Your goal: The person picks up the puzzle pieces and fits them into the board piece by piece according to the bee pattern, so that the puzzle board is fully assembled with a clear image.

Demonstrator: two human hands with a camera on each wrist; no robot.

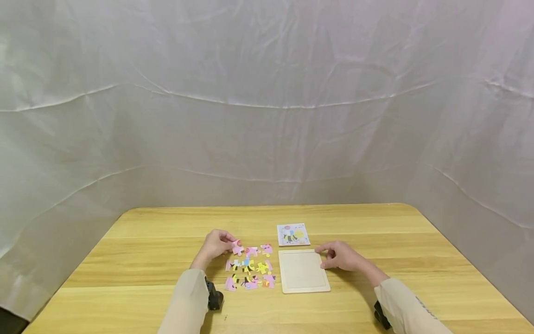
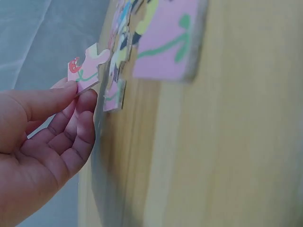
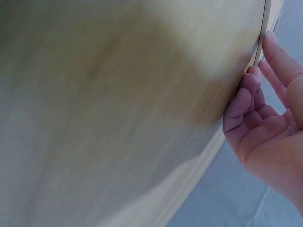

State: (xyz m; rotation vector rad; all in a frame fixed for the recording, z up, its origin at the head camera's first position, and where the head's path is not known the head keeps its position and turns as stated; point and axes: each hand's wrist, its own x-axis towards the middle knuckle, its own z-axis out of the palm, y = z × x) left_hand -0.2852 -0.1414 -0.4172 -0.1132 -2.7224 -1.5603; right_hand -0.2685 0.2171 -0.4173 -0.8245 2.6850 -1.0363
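The work looks to be at its beginning: the pieces of a picture puzzle are outside the wooden tray (image 1: 303,272), and I see no piece inside it. The tray lies flat on the table (image 1: 292,315), with its pale floor bare. To the left of it, the loose pieces (image 1: 250,268) are spread in three rough rows, near one another but not joined into one picture.

The left hand (image 1: 216,244) pinches one pink piece (image 2: 88,75) between the thumb and the bent fingers, at the far left corner of these rows. In the left wrist view this piece seems to be raised from the table; whether it touches its neighbour, I cannot say. Together with it, I count nine pieces, and it seems that all of them are left to be placed.

The right hand (image 1: 344,256) is at the right side of the tray, with the index finger at the far corner and the thumb by the edge; the other fingers are curled. I cannot tell if it grips the tray or only rests against it.

Behind the tray lies a square card (image 1: 293,234) with a bee picture, which probably serves as the model.
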